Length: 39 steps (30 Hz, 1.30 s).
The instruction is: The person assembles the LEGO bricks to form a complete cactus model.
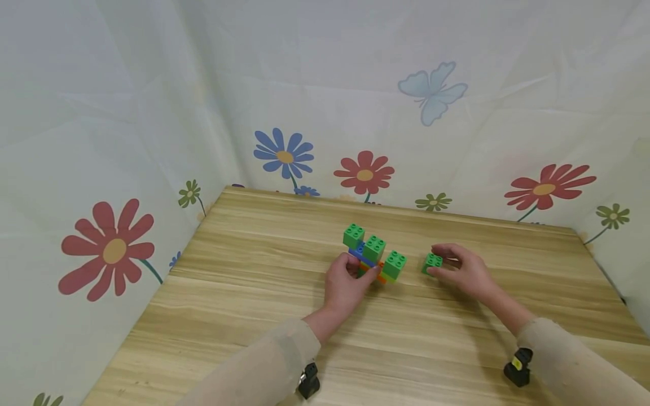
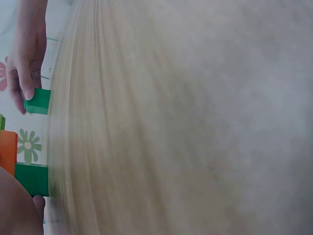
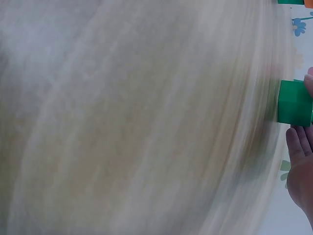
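Observation:
My left hand (image 1: 344, 286) grips a built-up piece of toy building bricks near the middle of the table. On it, three green bricks stand on top, one of them a green brick (image 1: 394, 264) at the right end, above a blue brick (image 1: 358, 255) and orange and yellow-green ones. In the left wrist view, an orange brick (image 2: 8, 149) and a lower green brick (image 2: 33, 179) show beside the fingers. To the right, a separate green brick (image 1: 432, 263) sits between the thumb and fingers of my right hand (image 1: 467, 273). Part of the built-up piece is hidden by my left hand.
The wood-grain table (image 1: 244, 270) runs back to a white curtain (image 1: 325, 101) printed with flowers and a butterfly. The curtain also hangs along the left and right sides. A small black device (image 1: 518, 367) is worn at each wrist.

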{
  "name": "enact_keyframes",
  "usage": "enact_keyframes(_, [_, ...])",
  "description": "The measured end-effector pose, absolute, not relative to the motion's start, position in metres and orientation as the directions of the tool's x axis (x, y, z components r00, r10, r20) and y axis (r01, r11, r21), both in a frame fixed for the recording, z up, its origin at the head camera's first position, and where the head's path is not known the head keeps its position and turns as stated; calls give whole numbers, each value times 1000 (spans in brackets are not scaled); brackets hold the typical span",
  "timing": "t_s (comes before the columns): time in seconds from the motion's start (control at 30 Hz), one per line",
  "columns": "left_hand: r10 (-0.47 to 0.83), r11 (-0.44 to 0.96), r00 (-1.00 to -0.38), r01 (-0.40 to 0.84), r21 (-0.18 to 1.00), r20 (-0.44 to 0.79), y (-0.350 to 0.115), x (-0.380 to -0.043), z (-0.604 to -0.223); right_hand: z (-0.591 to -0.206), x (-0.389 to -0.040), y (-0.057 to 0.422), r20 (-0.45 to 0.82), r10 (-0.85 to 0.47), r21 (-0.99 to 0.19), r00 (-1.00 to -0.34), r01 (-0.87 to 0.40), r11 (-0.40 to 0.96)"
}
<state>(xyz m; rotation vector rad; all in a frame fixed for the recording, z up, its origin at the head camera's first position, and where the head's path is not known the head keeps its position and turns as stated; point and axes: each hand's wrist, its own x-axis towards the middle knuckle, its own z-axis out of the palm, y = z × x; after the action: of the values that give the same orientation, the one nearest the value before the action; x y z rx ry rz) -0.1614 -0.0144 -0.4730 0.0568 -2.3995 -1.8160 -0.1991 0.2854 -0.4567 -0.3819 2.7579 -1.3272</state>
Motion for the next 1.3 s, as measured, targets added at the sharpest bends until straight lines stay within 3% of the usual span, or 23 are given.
enact_keyframes(0.6, [-116, 274, -990, 49, 960, 83, -15, -161, -472, -457, -199, 280, 110, -217, -724, -970, -227, 651])
enact_keyframes(0.93, [-118, 270, -990, 41, 962, 76, -14, -161, -472, -436, -205, 269, 141, -183, -717, -973, -228, 659])
enact_keyframes(1.3, [-111, 276, -991, 38, 960, 72, -14, -161, -472, -402, -216, 241, 127, -195, -791, -973, -218, 572])
